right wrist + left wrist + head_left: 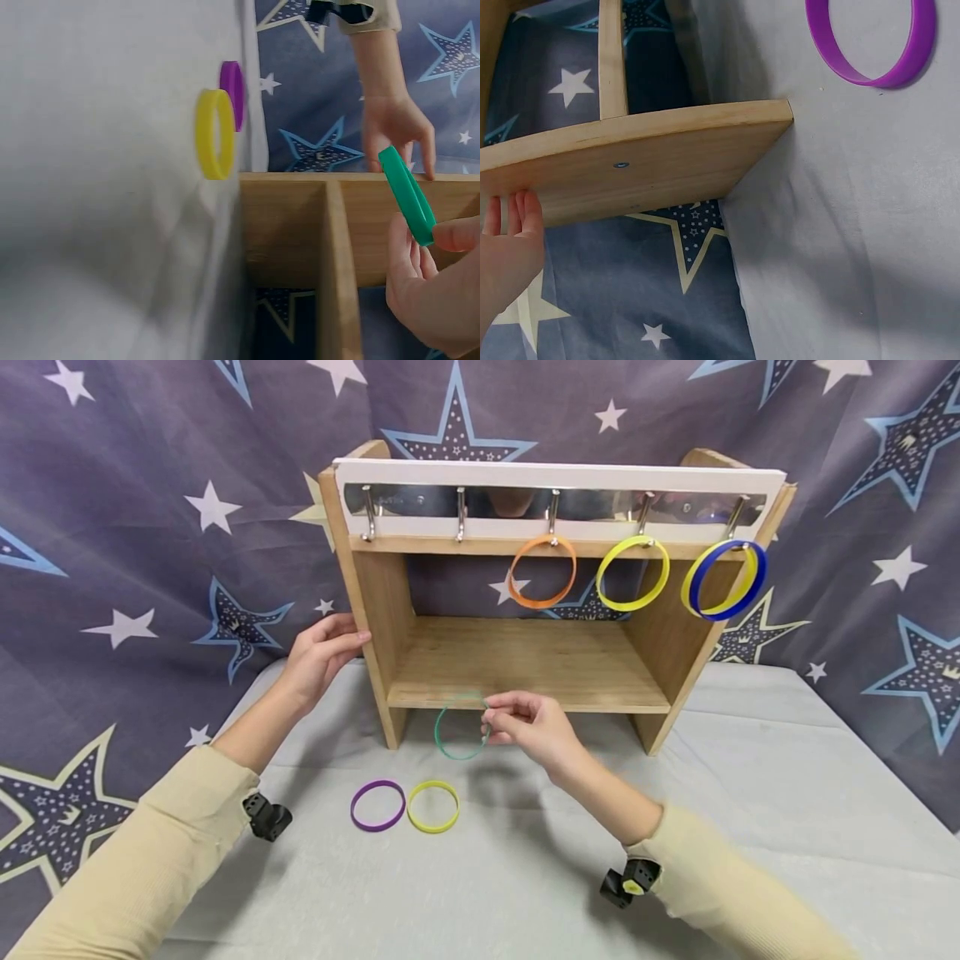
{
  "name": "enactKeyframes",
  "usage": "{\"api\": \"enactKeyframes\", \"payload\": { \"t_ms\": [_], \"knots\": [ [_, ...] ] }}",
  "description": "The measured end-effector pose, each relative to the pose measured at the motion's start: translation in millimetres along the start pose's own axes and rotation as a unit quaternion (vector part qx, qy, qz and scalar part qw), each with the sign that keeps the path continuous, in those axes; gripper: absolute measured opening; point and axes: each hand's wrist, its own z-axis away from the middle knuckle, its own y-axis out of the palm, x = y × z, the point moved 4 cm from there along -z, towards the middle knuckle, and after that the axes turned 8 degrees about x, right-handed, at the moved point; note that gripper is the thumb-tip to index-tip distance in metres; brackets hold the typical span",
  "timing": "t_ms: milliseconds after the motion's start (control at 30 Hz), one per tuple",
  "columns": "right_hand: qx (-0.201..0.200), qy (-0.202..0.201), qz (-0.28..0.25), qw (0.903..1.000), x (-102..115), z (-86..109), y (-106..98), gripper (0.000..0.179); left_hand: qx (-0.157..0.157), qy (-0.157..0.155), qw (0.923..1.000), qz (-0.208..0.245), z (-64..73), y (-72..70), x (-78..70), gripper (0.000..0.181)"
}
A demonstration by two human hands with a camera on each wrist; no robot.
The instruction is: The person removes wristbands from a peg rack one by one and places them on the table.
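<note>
My right hand [536,731] pinches the edge of a thin green silicone wristband [409,196] between thumb and fingers. It holds the band in front of the lower shelf board, above the table. Against the outer face of the wooden rack's [382,635] left side panel rests my left hand [318,660], its fingers fairly straight. The left wrist view shows those fingertips touching the panel [652,169]. On the table in front of the rack lie a purple wristband [378,806] and a yellow wristband [433,807], side by side.
A metal hook strip [435,503] runs along the rack's top. An orange wristband [542,572] hangs on its middle hook, a yellow band [632,573] on the one to its right. The far-right hook carries a blue band [757,589] and another yellow band [690,585].
</note>
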Motion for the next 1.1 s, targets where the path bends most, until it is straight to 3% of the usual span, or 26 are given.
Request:
{"api": "enactKeyframes", "payload": {
  "t_ms": [200,800,1100],
  "knots": [
    [0.002,0.042,0.021,0.9989,-17.8,3.3,0.1,0.027,-0.001,0.0,1.0,0.002,0.6,-0.3,-0.2,0.014],
    [0.042,0.097,0.061,0.9926,-59.0,16.6,-2.4,0.027,-0.002,0.005,0.9999,0.009,0.2,-0.6,0.6,0.015],
    [0.053,0.12,0.05,0.9901,-74.7,20.7,-4.6,0.028,-0.002,0.007,0.9999,0.011,0.4,-0.1,0.4,0.016]
  ]
}}
